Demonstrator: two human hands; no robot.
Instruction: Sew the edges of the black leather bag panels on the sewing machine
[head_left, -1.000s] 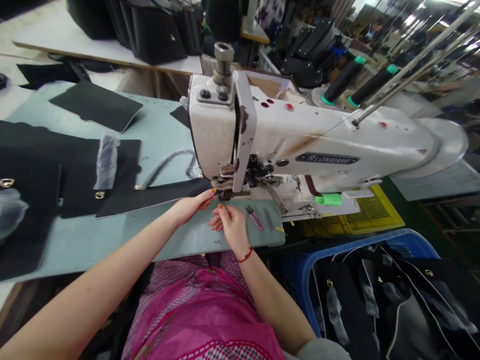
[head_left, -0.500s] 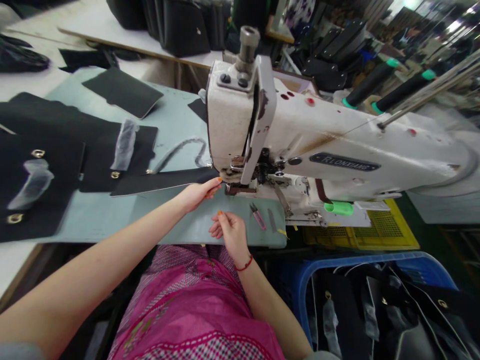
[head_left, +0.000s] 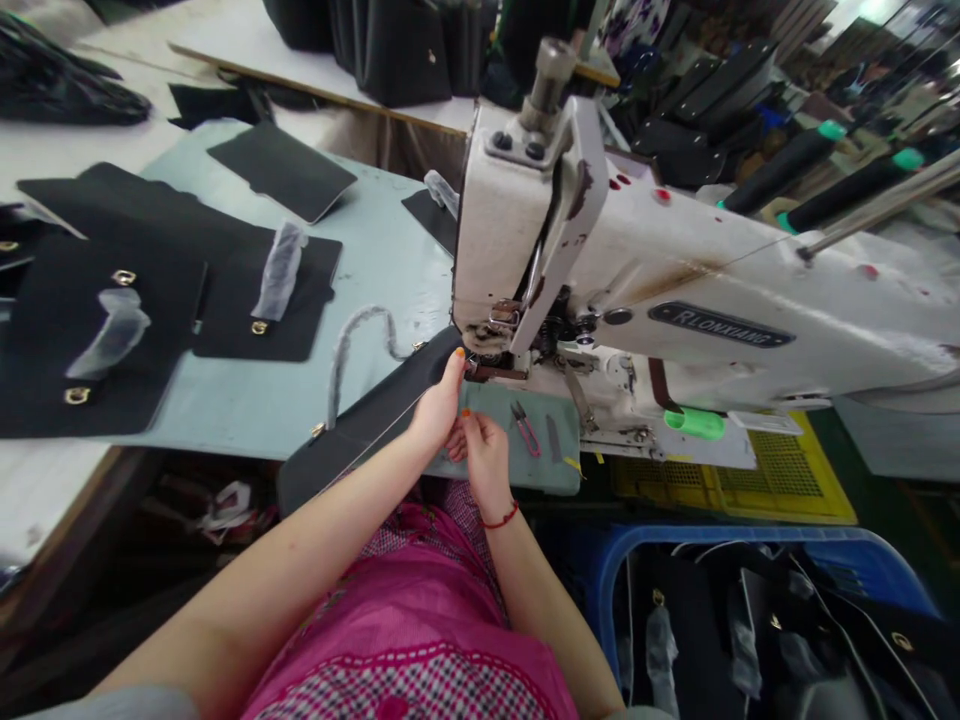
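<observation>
A black leather-like panel (head_left: 379,412) with a pale edge line runs from the sewing machine (head_left: 525,250) down toward the table's front edge. My left hand (head_left: 436,408) is closed on the panel's edge, thumb on top, right beside the presser foot. Just below it, my right hand (head_left: 489,462) has its fingers curled and thumb pressed in; whatever lies between them is hidden. A plastic-wrapped strap (head_left: 337,375) with gold-coloured hardware lies along the panel's far side. Pink-handled thread snips (head_left: 526,430) rest to the right of my hands.
More black panels (head_left: 259,285) with wrapped straps lie on the left of the table (head_left: 240,410). A blue basket (head_left: 611,560) of similar pieces stands at lower right, near a yellow crate (head_left: 802,465). Black thread spools (head_left: 787,170) stand behind the machine.
The black panel has swung round, its free end now pointing toward my lap. My left hand has turned and shifted along its edge; my right hand has come up close and its fingers have closed.
</observation>
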